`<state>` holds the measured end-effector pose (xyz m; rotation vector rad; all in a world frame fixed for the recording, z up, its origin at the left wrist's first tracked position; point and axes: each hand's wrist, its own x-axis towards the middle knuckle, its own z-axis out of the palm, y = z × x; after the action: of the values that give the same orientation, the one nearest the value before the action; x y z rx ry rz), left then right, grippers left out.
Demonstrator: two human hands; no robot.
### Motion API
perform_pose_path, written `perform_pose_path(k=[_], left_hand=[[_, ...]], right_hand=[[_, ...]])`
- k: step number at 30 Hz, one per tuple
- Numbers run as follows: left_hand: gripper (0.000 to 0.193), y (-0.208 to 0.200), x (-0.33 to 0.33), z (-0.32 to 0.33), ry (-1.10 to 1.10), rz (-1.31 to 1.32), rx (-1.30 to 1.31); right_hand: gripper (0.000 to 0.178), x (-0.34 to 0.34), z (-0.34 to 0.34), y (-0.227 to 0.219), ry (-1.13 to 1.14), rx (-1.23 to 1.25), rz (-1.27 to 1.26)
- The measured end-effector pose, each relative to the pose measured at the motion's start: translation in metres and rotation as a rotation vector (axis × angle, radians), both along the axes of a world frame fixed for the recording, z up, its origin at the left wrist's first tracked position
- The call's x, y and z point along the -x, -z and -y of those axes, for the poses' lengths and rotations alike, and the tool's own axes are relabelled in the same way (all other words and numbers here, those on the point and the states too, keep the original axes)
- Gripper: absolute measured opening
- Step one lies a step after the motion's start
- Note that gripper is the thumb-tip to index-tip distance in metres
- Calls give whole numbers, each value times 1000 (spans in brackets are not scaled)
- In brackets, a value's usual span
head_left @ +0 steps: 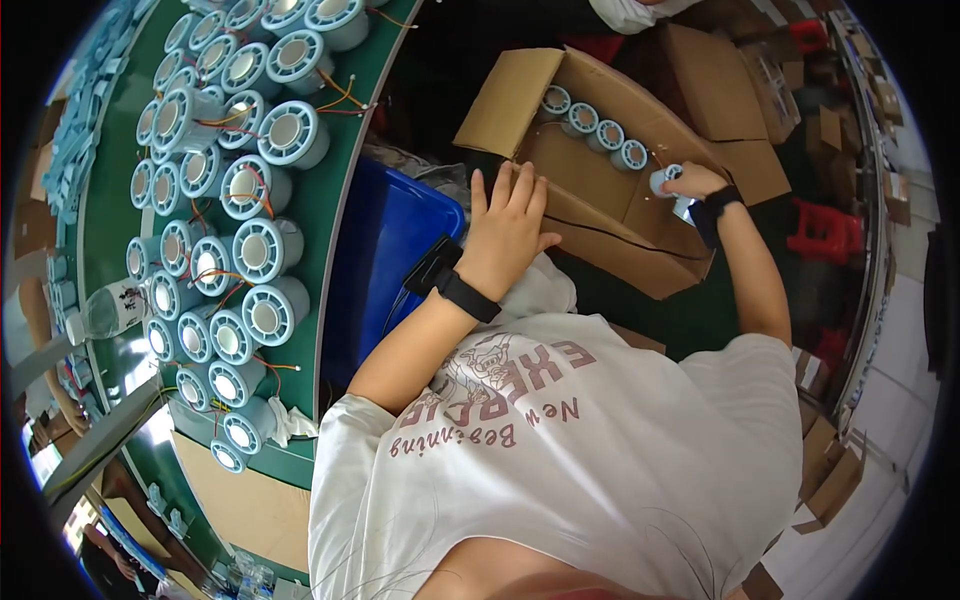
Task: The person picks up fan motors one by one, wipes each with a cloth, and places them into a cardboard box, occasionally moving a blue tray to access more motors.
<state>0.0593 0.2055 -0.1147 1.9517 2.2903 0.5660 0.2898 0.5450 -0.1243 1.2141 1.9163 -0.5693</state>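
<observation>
Four boxed cylinders [609, 135]: lined up along the far wall of the cardboard box [630, 105], round faces up, probably set close so that they prop one another and save floor room.
Right hand [695, 182]: fingers closed around one pale blue cylinder [662, 180], over the box's right end, just past the row — gripped by its side, it seems, to fit a tight spot.
Left hand [510, 215]: spread flat, fingertips at the box's near left edge, grasping nothing visible; perhaps it steadies the cardboard, though the pressure cannot be told.
Green table [325, 215]: crowded with more cylinders [264, 317], most facing upward, likely so the loose wires [345, 95] stay off the undersides.
Blue bin [375, 230]: tucked between table and box; its contents, if any, are out of sight behind the arm and table edge.
Hard to make out: the held cylinder's lower part, covered by fingers; whether it touches the box bottom; a bright patch below the right palm — glare or an object, unclear.
Cut off: the table's far rows, at the upper rim.
</observation>
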Motion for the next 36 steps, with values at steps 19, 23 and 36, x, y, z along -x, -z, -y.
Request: perform_pose_path(k=[19,23,36], left_hand=[[57,-62,12,-14,-90,976,-9],[59,-77,7,-9,3,1825,32],[52,-83,30,12,125,410,-954]], right_hand=[[70,54,107,-84,130,119,-1189],[81,98,168,-133,-24,244,-1420],[121,108,185,-193,-4,422,-1238]])
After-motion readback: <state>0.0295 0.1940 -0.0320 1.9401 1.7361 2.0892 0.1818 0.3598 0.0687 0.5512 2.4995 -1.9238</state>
